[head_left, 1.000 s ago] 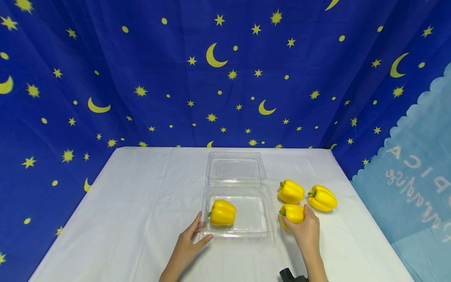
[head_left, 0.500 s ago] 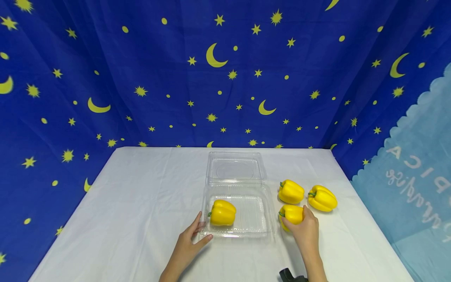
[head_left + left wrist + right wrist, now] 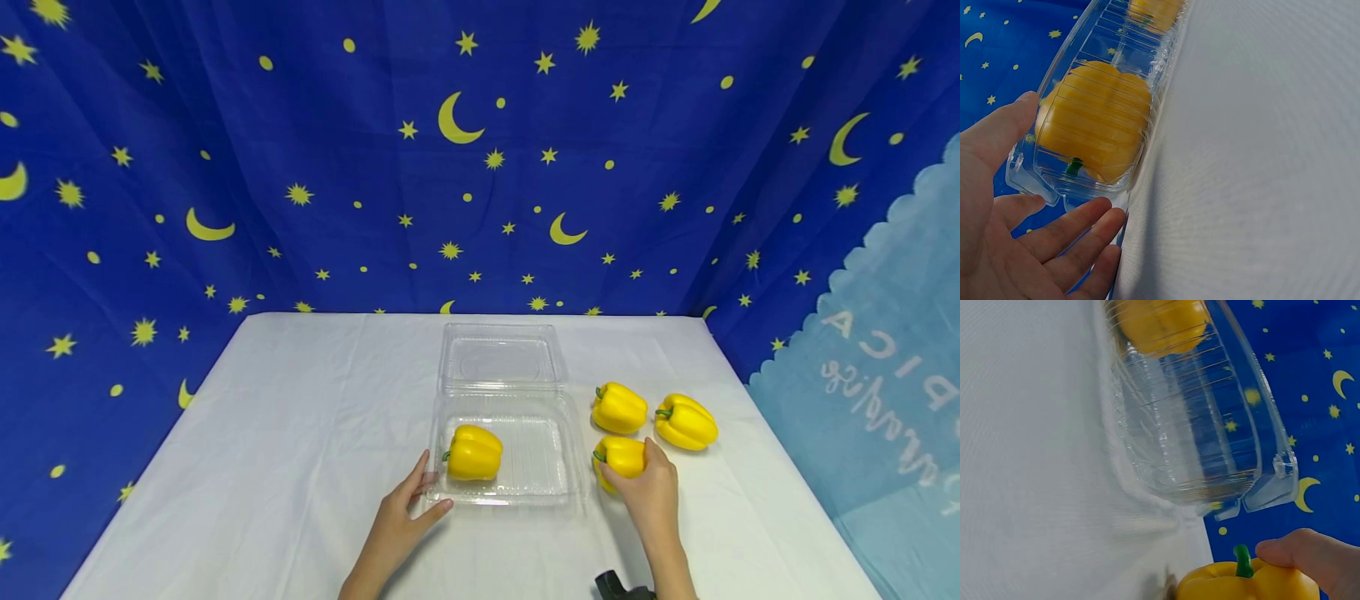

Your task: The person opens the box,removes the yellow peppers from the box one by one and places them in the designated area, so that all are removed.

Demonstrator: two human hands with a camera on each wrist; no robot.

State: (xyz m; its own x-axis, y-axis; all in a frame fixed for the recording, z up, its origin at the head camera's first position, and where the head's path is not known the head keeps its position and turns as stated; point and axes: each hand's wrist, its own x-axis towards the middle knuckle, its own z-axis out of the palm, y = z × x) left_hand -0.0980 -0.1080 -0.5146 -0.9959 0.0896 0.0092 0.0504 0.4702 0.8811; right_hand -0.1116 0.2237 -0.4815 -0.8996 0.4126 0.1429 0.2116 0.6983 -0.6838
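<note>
In the head view, my right hand [image 3: 651,490] grips a yellow bell pepper [image 3: 622,457] to the right of a clear plastic clamshell box [image 3: 528,492]. The thumb lies beside the green stem in the right wrist view, where this pepper [image 3: 1247,584] shows at the bottom edge. My left hand [image 3: 401,510] is at the box's near left corner, thumb along the front and fingers at the left side. In the left wrist view the thumb touches the rim, and the other fingers extend loosely below the box. Inside the box base, on the left, sits another yellow bell pepper [image 3: 475,453].
Two more yellow bell peppers [image 3: 619,407] [image 3: 686,422] lie behind the right hand. The box's lid [image 3: 501,363] is folded back, away from the person. A white cloth [image 3: 315,433] covers the table. A blue star-patterned curtain [image 3: 360,167] surrounds it. Something black [image 3: 618,586] is by the right wrist.
My right hand and its pepper have shifted very slightly left and toward the person since one second ago. The left hand and the box look the same.
</note>
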